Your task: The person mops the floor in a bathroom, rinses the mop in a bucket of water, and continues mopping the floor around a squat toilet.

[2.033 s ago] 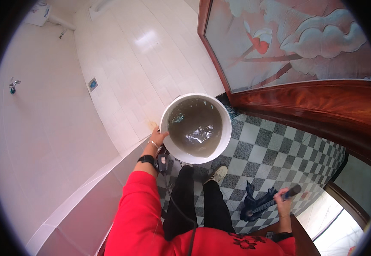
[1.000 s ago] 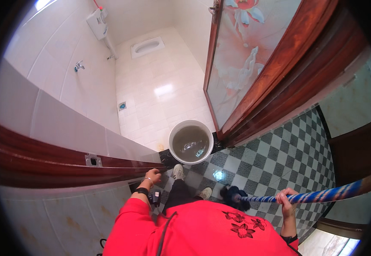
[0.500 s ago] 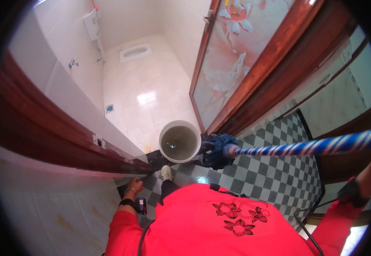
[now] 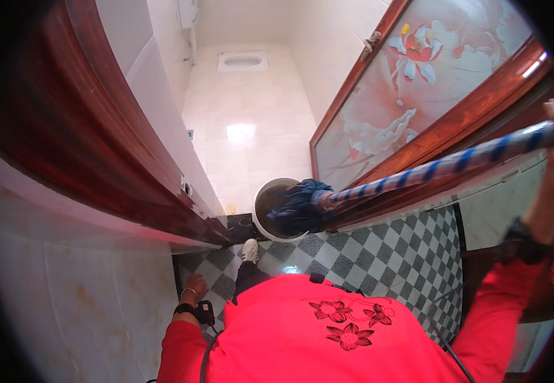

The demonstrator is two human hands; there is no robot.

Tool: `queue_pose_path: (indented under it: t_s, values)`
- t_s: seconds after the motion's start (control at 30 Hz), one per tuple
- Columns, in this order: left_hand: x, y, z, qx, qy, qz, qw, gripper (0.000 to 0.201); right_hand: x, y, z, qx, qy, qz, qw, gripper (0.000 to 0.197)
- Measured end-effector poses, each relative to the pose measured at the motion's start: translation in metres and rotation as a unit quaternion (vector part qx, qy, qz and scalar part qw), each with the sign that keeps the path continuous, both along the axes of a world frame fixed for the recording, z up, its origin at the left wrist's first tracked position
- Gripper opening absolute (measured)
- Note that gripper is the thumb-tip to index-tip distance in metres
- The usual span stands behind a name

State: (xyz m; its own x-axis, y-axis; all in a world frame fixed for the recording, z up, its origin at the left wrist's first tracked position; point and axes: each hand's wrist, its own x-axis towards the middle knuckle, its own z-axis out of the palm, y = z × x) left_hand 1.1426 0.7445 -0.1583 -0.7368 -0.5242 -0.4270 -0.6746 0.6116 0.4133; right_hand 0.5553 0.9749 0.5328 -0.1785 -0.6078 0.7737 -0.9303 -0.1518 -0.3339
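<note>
Narrow washroom beyond doorway. Glossy cream floor tiles (image 4: 242, 137) with bright light glare; squat pan (image 4: 243, 61) at far end. Pale tiled walls (image 4: 162, 96). Dark red wooden door frame (image 4: 79, 140) at left. Door (image 4: 411, 96) at right: frosted glass, flower pattern, wooden surround. Grey-white checkered floor (image 4: 391, 255) in front.
</note>
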Motion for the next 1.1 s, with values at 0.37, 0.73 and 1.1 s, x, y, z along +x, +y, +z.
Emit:
queue_pose_path:
  t_s: [0.37, 0.73, 1.1]
  values:
    - [0.092, 0.041, 0.047, 0.137, -0.112, 0.214, 0.961, 0.031, 0.075, -0.179, -0.325, -0.185, -0.52, 0.058, 0.832, 0.015]
    - [0.048, -0.01, 0.127, 0.271, 0.171, 0.526, 0.788, 0.029, 0.124, -0.21, -0.47, 0.017, -0.403, -0.024, 0.915, 0.018]
    - [0.163, 0.149, 0.059, 0.206, 0.018, 0.468, 0.859, 0.024, 0.098, -0.21, -0.377, -0.002, -0.498, 0.068, 0.865, 0.017]
